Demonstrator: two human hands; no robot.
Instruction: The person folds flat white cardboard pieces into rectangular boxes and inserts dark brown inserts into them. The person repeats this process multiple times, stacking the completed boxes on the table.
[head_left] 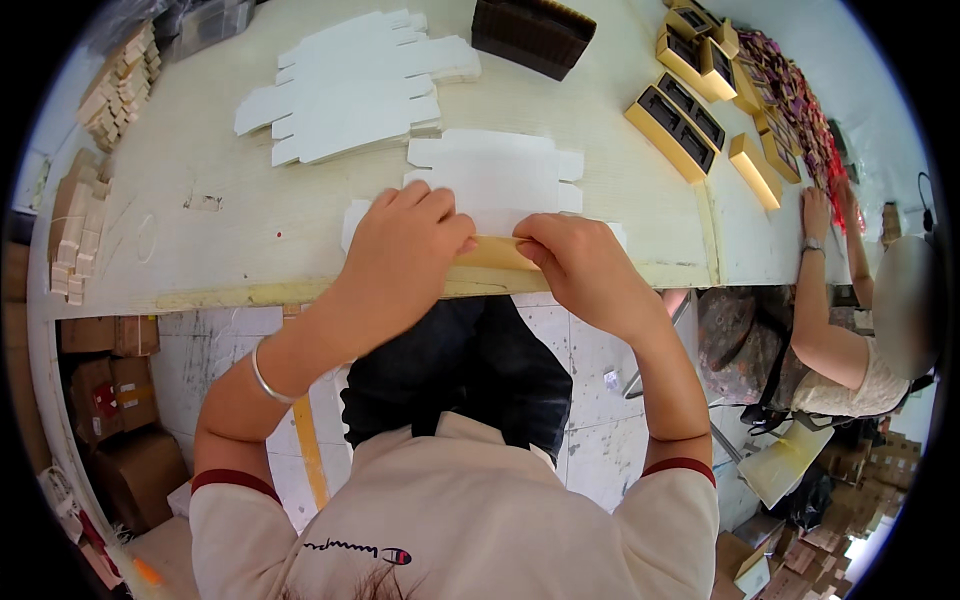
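Note:
A flat cardboard box blank (485,170), white on its upper face, lies at the near edge of the table in front of me. Its near strip is bent up and shows a gold outer side (495,252). My left hand (408,232) has its fingers curled closed over the left part of that strip. On the right part, my right hand (578,262) pinches the same strip between thumb and fingers. Small white side tabs stick out beyond both hands. Beyond the blank lies a stack of flat white box blanks (350,85).
A stack of dark brown plastic trays (532,38) stands at the far middle. Gold boxes with dark inserts (672,135) sit to the right, near a heap of purple-red packets (795,95). A co-worker's hands (820,212) reach there. Small pale boxes (120,90) are piled far left.

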